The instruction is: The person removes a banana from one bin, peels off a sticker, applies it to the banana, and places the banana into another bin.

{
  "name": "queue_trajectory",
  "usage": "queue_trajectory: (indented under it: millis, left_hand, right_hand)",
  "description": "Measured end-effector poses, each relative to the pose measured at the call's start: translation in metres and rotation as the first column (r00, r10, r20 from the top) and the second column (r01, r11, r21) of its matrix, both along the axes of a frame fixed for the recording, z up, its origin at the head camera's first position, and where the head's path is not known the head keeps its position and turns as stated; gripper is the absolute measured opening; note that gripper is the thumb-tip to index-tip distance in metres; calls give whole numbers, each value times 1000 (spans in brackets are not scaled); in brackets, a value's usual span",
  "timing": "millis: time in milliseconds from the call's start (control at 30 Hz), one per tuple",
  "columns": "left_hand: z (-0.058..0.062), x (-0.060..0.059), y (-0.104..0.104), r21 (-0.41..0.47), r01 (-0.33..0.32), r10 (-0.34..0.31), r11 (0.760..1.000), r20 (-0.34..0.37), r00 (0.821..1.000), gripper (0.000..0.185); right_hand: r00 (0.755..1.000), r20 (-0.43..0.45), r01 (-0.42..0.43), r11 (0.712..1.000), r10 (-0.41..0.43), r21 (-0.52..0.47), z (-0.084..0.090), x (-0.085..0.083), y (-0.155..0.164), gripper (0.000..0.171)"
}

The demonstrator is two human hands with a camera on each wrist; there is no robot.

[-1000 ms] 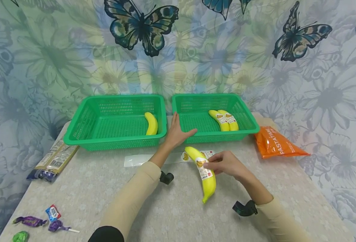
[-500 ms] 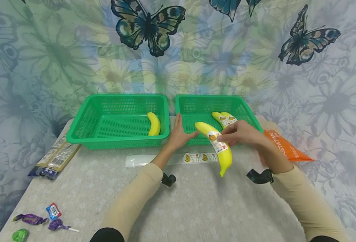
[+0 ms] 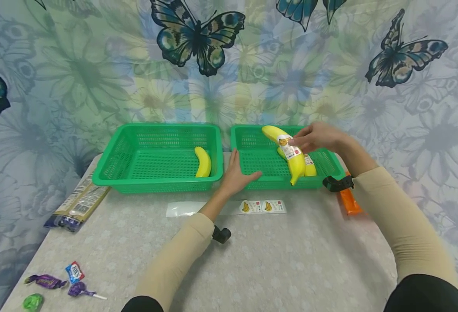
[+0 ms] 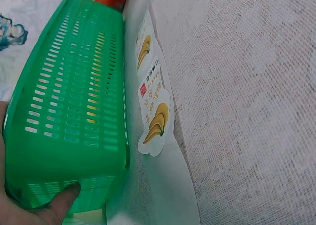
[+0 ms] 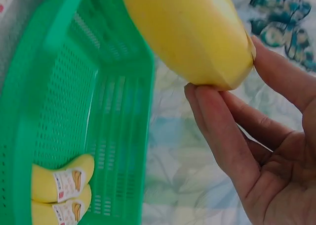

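Observation:
My right hand (image 3: 319, 138) pinches a labelled banana (image 3: 297, 164) between thumb and fingers, above the right green basket (image 3: 252, 184). Inside that basket lie two more bananas with white labels (image 5: 69, 184), seen side by side in the right wrist view and partly covered in the head view. My left hand (image 3: 237, 175) is at the right basket's near left corner, fingers extended; its thumb lies against the basket's end wall in the left wrist view. A strip of banana stickers (image 3: 262, 207) lies on the table in front, with two stickers showing at its right end.
The left green basket (image 3: 156, 186) holds one banana without a label (image 3: 203, 162). An orange bag (image 3: 350, 201) is partly behind the right arm. A gold and blue packet (image 3: 77, 206) lies at left, with several wrapped candies (image 3: 46, 281) at front left.
My right hand has lifted the labelled banana from over the table, moving it forward and right until it is above the right basket. The left hand has stayed by the basket corner.

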State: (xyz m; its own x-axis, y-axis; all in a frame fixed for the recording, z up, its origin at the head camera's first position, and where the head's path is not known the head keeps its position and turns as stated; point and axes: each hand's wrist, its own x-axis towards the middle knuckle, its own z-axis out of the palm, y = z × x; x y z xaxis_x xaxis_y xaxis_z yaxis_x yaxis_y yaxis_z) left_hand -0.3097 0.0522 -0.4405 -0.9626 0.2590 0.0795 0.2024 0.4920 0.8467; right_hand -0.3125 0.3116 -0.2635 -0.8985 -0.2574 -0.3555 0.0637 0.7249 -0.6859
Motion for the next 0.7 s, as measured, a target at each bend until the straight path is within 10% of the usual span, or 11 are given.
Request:
queue_trajectory:
  millis: [700]
  left_hand:
    - [-2,1,-1,29,-4,4,1000,-7,1000,113]
  right_hand:
    - [994,106,29,999,-24,-45,-72,-95,19,57]
